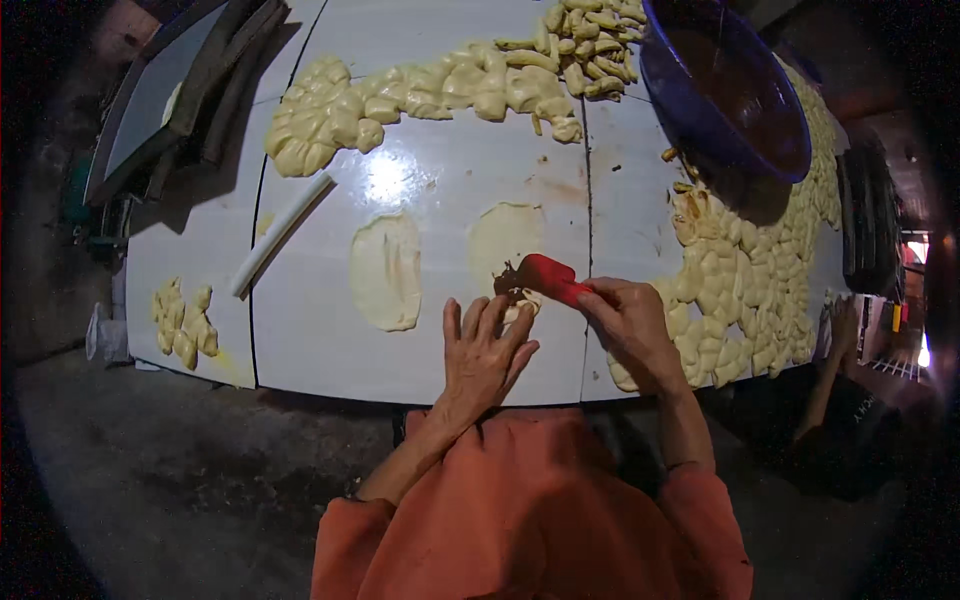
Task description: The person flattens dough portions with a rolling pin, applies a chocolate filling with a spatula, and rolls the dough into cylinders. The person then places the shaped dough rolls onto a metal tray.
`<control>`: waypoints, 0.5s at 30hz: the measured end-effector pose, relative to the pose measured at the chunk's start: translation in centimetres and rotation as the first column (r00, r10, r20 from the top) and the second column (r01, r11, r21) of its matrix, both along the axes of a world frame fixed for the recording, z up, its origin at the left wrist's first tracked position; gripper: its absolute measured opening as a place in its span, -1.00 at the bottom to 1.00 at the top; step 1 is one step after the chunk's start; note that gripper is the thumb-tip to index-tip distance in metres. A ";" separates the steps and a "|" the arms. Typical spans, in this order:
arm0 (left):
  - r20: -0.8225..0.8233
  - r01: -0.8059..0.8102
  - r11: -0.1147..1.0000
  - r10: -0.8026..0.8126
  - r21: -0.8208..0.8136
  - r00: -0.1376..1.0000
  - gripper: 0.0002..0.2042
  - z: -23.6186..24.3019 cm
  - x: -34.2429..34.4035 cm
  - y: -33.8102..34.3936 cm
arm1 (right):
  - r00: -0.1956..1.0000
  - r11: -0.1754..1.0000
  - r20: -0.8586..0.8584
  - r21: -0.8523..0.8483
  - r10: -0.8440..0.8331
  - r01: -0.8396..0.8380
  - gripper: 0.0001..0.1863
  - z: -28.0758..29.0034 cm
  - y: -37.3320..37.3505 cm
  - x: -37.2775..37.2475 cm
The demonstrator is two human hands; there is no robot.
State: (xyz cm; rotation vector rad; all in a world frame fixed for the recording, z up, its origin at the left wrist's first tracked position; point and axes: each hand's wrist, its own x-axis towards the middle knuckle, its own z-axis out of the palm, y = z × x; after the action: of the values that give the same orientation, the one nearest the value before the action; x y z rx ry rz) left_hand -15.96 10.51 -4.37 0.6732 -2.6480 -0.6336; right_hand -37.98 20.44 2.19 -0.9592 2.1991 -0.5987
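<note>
My right hand point(627, 318) grips a red spatula point(549, 276). Its blade lies at a dark brown filling point(509, 278) on the lower part of a flattened piece of dough point(506, 230). Close beside it, my left hand point(485, 350) rests with fingers apart, the fingertips at the lower end of that dough. Some pale dough and brown smears show just past the left fingertips; the hand hides part of this. To the left, a second flat oval of dough point(386, 272) lies on the white table point(330, 340) with no filling on it.
A white rolling pin point(283, 234) lies at the left. Dough lumps point(400, 92) line the back, and many shaped pieces point(738, 290) cover the right side. A blue basin point(690, 110) with brown contents stands back right. Trays point(165, 100) lean far left. Another person's arm point(826, 375) shows at right.
</note>
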 end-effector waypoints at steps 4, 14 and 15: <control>0.050 0.044 0.999 -0.044 0.001 0.998 -0.55 0.1 -0.3 -0.1 | 0.799 0.897 0.535 -0.157 -0.275 0.414 -0.65 0.9 0.5 -3.8; 0.048 0.069 0.994 -0.064 -0.089 0.997 -0.62 -0.2 0.2 0.3 | 0.857 0.780 -0.101 -0.479 -0.505 0.403 -0.58 11.9 -2.5 -27.2; 0.026 0.071 0.991 -0.068 -0.112 0.997 -0.64 -0.2 0.0 0.2 | 0.861 0.901 -0.321 -0.322 -0.394 0.292 -0.59 11.9 -2.9 -29.3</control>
State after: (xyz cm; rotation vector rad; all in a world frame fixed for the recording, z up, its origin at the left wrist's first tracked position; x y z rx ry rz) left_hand -15.95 10.74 -4.58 0.5609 -2.7140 -0.4926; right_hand -67.25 17.59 14.14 -0.8674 2.7258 -0.9607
